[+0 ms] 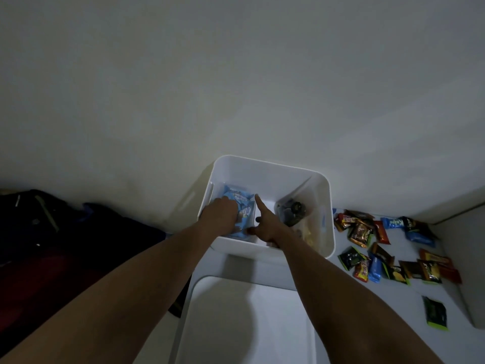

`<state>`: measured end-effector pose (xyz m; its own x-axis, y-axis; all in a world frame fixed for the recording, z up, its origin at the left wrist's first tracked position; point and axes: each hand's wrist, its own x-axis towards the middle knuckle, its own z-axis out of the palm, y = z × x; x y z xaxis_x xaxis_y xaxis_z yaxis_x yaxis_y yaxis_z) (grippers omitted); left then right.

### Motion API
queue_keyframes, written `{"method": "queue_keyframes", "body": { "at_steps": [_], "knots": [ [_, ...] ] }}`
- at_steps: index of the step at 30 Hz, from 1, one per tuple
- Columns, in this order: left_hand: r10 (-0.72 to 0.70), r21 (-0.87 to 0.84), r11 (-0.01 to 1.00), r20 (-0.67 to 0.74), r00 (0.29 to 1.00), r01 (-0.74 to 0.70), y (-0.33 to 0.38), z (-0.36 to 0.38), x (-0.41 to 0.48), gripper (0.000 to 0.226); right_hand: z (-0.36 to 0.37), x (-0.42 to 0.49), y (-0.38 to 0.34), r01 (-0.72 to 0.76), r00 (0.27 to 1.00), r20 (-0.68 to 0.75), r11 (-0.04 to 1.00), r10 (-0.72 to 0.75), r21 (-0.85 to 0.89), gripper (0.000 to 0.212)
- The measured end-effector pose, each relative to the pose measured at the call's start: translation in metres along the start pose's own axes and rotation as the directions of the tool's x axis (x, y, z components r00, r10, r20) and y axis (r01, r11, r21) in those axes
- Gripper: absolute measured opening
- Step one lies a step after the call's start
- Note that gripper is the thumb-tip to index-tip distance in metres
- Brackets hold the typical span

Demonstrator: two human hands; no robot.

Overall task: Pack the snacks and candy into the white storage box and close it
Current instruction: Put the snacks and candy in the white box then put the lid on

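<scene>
The white storage box stands open at the desk's centre, its lid laid off at 6 o'clock, likely so both hands can reach in. The left hand lies on blue packets at the box's 9 o'clock side, seemingly bedding them flat, though its grip is hidden. The right hand grasps nothing visible, index finger straight, while loose snacks wait at 3 o'clock, one blue wrapper reading roughly "Kelpo".
</scene>
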<state>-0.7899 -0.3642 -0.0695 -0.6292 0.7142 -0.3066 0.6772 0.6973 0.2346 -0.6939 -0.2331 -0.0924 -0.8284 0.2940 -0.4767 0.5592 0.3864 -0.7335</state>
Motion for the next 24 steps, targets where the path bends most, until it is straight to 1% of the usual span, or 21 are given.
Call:
{"method": "queue_keyframes", "body": {
  "at_steps": [2,4,6,7,9,11,15,18,22,24],
  "knots": [
    [-0.024,0.005,1.0,0.036,0.999,0.024,0.003,-0.005,-0.003,0.043,-0.005,-0.002,-0.004,0.011,0.998,-0.062,0.998,-0.014,-0.055,0.107],
    [-0.039,0.006,0.999,0.046,0.998,0.038,0.011,-0.013,-0.006,0.038,-0.016,-0.008,-0.007,-0.002,0.997,-0.076,0.994,-0.007,-0.111,0.096],
    [-0.049,-0.022,0.999,-0.008,0.999,0.049,0.026,-0.025,-0.01,0.027,-0.031,-0.019,-0.008,-0.019,0.992,-0.13,0.992,0.003,-0.122,0.081],
    [-0.041,-0.039,0.998,-0.047,0.998,0.039,0.036,-0.032,-0.011,0.026,-0.041,-0.028,-0.009,-0.016,0.983,-0.183,0.994,-0.004,-0.112,0.073],
    [-0.003,-0.053,0.999,-0.121,0.993,-0.004,0.061,-0.043,-0.009,0.03,-0.064,-0.047,-0.007,-0.004,0.949,-0.313,0.998,-0.015,-0.06,0.061],
    [0.04,-0.052,0.997,-0.169,0.985,-0.049,0.093,-0.053,-0.005,0.031,-0.09,-0.066,-0.001,0.015,0.906,-0.423,1.0,-0.02,-0.015,0.053],
    [0.133,-0.081,0.984,-0.247,0.96,-0.158,0.167,-0.058,0.003,0.033,-0.144,-0.099,0.028,0.021,0.827,-0.563,1.0,-0.012,0.01,0.042],
    [0.19,-0.097,0.968,-0.318,0.929,-0.231,0.222,-0.048,0.008,0.031,-0.179,-0.122,0.066,0.006,0.793,-0.608,0.998,0.036,0.068,0.039],
    [0.287,-0.153,0.926,-0.311,0.906,-0.346,0.287,-0.019,0.006,0.034,-0.212,-0.147,0.136,-0.063,0.794,-0.596,0.991,0.12,0.115,0.038],
    [0.339,-0.169,0.904,-0.279,0.899,-0.393,0.313,0.006,0.003,0.033,-0.221,-0.158,0.173,-0.089,0.801,-0.584,0.99,0.134,0.105,0.027]
  ]
}}
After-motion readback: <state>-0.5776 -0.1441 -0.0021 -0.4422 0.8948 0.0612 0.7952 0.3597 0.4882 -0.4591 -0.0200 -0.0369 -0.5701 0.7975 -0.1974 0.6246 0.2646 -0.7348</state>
